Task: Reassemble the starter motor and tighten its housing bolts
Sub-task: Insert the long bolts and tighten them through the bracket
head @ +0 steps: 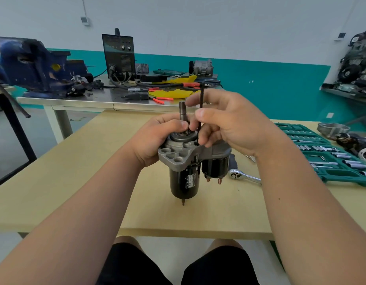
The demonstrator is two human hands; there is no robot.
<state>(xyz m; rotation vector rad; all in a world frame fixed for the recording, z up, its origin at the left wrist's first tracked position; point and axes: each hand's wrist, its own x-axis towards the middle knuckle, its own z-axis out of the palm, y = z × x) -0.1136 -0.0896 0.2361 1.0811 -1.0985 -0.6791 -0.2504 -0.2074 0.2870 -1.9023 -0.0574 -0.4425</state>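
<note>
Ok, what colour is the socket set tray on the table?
Teal green; the socket set tray shows best in the head view.

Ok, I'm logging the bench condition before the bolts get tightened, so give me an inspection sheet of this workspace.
Surface: light wooden table.
Job's things: starter motor upright, shaft up; black hex key standing at its housing.
Clutter: ratchet, open green socket set, loose housing parts at the right.
Hands: left hand grips the motor's top; right hand pinches the hex key.
Cables: leads from the welder on the rear steel bench.
Surroundings: blue vise, teal-banded wall.
</note>
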